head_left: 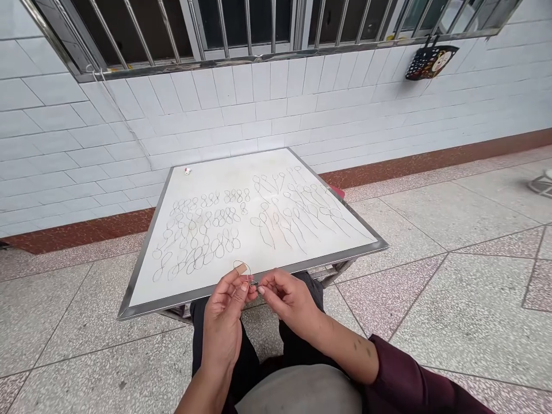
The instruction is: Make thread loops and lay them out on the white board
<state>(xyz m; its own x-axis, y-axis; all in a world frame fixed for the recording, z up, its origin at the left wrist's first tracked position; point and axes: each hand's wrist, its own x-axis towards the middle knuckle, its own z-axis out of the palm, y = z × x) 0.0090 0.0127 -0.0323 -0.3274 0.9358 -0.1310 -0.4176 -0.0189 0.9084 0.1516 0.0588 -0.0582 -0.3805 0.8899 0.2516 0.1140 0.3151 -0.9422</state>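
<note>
Low in the middle of the frame, the person's left hand [224, 319] pinches a thin loop [240, 261] between thumb and fingers, its curve rising above the fingertips over the table's near edge. A tan wrap [241, 268] shows on one fingertip, perhaps to shield the skin. The right hand [295, 302] meets it from the right, thumb and forefinger drawn narrow on the strand's lower end; the exact crossing there is too fine to make out. The left hand seems to steady the curve so that the right can work the end. Behind them, the white table [233, 164] bears two groups of similar pieces: double-looped ones [218, 247] in rows at its left, and loops with long loose tails [297, 215] at its right. The split probably keeps the two shapes apart, and the spacing likely stops strands snagging. A small white-and-red object [187, 171] sits at the table's far left corner, well apart from the loops, presumably out of the way.
</note>
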